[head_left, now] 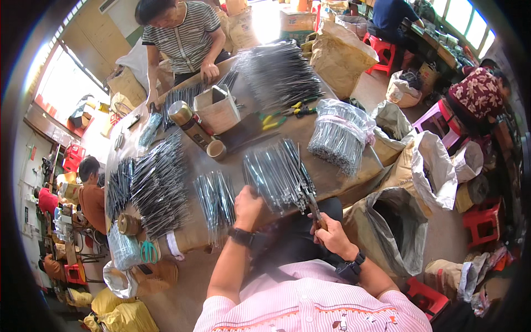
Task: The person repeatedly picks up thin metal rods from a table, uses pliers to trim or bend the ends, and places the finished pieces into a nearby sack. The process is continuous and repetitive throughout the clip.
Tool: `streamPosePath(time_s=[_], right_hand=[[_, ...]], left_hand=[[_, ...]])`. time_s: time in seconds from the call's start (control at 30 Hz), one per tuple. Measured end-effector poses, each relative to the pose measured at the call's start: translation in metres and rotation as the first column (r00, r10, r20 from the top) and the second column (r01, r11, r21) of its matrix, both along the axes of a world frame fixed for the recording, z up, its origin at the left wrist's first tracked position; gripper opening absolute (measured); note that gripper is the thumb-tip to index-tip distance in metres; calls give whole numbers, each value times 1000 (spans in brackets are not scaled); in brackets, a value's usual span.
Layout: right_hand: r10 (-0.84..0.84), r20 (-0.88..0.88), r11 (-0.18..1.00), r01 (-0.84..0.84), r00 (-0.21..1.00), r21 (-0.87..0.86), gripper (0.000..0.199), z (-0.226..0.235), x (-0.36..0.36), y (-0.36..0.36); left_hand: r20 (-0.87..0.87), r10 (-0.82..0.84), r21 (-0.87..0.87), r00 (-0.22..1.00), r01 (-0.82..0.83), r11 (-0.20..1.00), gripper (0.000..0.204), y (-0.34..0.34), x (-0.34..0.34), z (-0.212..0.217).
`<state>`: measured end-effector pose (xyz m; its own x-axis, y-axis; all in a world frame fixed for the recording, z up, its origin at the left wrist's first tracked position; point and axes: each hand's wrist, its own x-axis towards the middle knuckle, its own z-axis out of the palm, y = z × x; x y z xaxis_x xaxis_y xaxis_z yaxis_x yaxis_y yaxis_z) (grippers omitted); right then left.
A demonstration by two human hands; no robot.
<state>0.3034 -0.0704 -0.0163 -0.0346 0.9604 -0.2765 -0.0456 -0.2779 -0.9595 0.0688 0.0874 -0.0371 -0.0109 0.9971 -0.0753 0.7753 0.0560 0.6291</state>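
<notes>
Here, the left hand curls closed on the metal rods, which stretch up and away from its fingers; the right hand grips a tool just beside them.

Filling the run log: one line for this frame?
left hand: on grey metal rod bundle | right hand: gripping brown-handled tool | brown table

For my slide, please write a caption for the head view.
Both hands, left hand and right hand, work a metal rod bundle.
</notes>
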Motion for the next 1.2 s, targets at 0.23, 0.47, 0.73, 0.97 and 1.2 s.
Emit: streamPosePath(time_s=[0.23, 0.47, 0.73, 0.97, 1.2], right_hand=[[36, -5, 999, -36, 999, -15, 44, 0, -3, -2], [24, -50, 999, -26, 998, -29, 43, 1, -6, -1], [-83, -74, 993, 77, 994, -89, 42, 1, 9, -7], [-274, -167, 960, 261, 947, -98, 39, 4, 27, -6], [-469, -310, 878, 476, 827, -60, 20, -10, 76, 4]], left_hand=[[457, 123, -329, 881, 39, 943, 25, 5, -12, 23], [804, 370, -507, 465, 212, 836, 16, 7, -22, 25], [792, 496, -594, 356, 262, 761, 8, -5, -25, 33], [670, 742, -672, 13, 435, 599, 17, -34, -24, 51], [859, 470, -511, 204, 407, 757, 25, -95, -12, 93]])
